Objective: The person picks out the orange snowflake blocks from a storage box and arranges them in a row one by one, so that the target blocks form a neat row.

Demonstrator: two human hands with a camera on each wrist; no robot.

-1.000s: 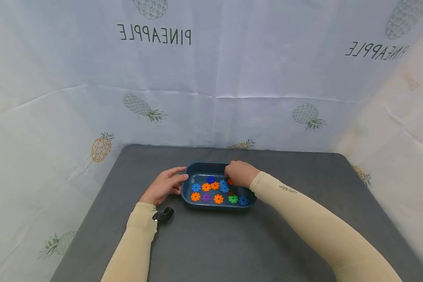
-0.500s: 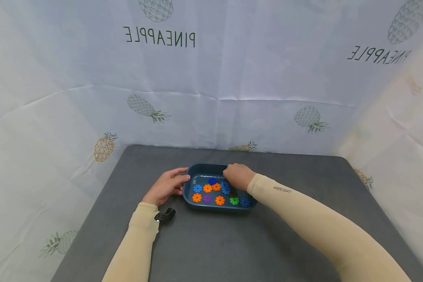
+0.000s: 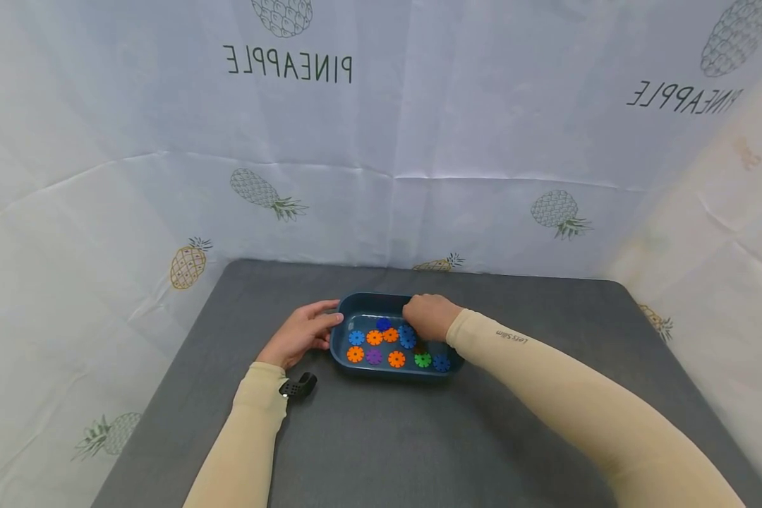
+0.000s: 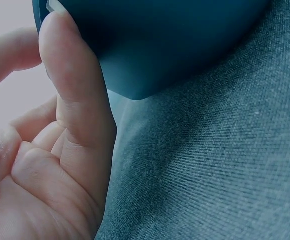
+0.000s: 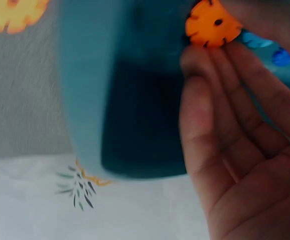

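A dark blue tray (image 3: 365, 302) holds several flat, notched discs: an orange disc (image 3: 396, 359), a purple disc (image 3: 374, 356), a green disc (image 3: 422, 360) and a blue disc (image 3: 441, 363) among them. At its left end my left hand (image 3: 300, 333) grips the rim, thumb (image 4: 72, 60) on the near side and a finger behind. My right hand (image 3: 430, 317) reaches into the tray's right part, back of the hand upward, hiding its fingers in the head view. In the right wrist view those fingers pinch another orange disc (image 5: 212, 25) above the tray floor.
One more orange disc (image 5: 15, 14) lies outside the tray on the grey table (image 3: 368, 444), hidden in the head view. White cloth (image 3: 470, 127) with pineapple prints hangs behind the table and at both sides. A black band (image 3: 298, 386) sits at the left wrist.
The right hand has shifted slightly left within the tray, and an orange disc showing beside it earlier is now covered. The left hand keeps its grip on the rim. The head view has shifted slightly.
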